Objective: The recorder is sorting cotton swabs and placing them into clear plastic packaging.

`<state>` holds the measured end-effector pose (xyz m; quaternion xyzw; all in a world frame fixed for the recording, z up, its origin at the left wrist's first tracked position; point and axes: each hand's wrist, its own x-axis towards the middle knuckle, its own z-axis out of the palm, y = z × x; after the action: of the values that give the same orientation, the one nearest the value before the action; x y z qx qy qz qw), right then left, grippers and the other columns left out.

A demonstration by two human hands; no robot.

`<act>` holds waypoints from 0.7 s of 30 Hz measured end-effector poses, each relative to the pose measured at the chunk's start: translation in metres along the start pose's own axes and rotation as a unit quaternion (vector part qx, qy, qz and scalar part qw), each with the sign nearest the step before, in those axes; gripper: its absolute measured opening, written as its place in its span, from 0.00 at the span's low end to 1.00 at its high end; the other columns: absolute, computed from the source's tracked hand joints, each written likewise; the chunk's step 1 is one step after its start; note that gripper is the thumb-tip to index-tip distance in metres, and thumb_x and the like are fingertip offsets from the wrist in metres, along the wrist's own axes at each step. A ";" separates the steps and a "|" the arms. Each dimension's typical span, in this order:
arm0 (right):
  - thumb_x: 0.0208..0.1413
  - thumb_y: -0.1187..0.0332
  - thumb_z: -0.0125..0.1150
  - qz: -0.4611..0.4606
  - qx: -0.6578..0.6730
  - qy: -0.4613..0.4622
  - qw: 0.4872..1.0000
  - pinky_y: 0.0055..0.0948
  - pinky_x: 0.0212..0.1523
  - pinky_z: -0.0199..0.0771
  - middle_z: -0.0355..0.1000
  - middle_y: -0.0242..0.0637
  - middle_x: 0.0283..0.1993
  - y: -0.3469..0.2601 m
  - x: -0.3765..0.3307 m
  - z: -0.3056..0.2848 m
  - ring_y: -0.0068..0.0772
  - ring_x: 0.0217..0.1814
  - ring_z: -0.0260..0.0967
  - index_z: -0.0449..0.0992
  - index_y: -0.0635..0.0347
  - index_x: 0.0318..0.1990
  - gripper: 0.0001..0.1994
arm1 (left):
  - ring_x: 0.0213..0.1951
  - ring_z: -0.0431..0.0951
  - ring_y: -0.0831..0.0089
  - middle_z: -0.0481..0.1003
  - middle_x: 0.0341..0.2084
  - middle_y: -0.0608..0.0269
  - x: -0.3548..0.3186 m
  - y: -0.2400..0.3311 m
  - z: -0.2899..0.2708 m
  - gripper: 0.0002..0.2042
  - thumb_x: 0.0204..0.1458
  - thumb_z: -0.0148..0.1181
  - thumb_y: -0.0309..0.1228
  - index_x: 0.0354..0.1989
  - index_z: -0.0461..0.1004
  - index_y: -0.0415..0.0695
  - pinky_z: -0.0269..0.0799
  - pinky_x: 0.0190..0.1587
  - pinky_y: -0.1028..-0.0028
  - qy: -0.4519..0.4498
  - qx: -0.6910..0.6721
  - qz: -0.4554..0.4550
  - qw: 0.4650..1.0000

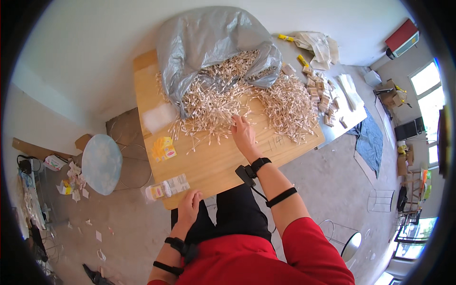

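A large heap of cotton swabs point(211, 102) spills toward me from a grey plastic bag point(209, 40) at the back of the wooden table point(213, 164). My right hand point(244, 136) reaches to the heap's near edge, its fingers drawn together on some swabs; the fingertips are partly lost among them. A second pile of swabs point(290, 109) lies right of this hand. At the table's front edge is my left hand point(189, 207), fingers loosely bent with a gap by the thumb and nothing visible in them. Beside it lies a clear printed packet point(176, 184).
A yellow printed card point(163, 148) and a white translucent sheet point(159, 117) lie on the table's left side. Small bundled packs point(324, 97) pile up on a surface at the right. A round-topped stool point(101, 164) stands at left; scraps litter the floor.
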<state>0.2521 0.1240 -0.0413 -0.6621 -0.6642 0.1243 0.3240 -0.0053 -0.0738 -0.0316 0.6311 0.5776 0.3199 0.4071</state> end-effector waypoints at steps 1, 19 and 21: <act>0.51 0.75 0.59 -0.012 0.022 0.014 1.000 0.49 0.34 0.73 0.71 0.45 0.44 -0.009 -0.005 -0.003 0.55 0.38 0.73 0.67 0.53 0.51 0.19 | 0.33 0.81 0.62 0.78 0.32 0.54 0.007 0.002 -0.001 0.07 0.62 0.50 0.26 0.43 0.73 0.39 0.76 0.35 0.68 -0.003 0.002 -0.001 1.000; 0.49 0.75 0.58 -0.011 0.053 -0.022 0.998 0.45 0.34 0.75 0.70 0.43 0.51 -0.015 -0.116 0.000 0.52 0.38 0.73 0.71 0.53 0.51 0.19 | 0.41 0.76 0.52 0.69 0.50 0.51 0.070 0.028 0.033 0.21 0.53 0.61 0.31 0.55 0.65 0.44 0.73 0.40 0.58 0.025 0.162 0.016 0.986; 0.48 0.75 0.59 0.017 0.035 -0.042 0.998 0.43 0.37 0.75 0.70 0.45 0.52 -0.012 -0.137 0.002 0.51 0.43 0.73 0.72 0.56 0.51 0.19 | 0.42 0.75 0.49 0.69 0.50 0.51 0.080 0.040 0.054 0.24 0.51 0.63 0.33 0.55 0.65 0.45 0.73 0.42 0.55 -0.013 0.225 0.023 0.974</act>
<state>0.2296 -0.0078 -0.0723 -0.6556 -0.6612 0.1809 0.3165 0.0709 -0.0022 -0.0269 0.7241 0.6146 0.1823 0.2546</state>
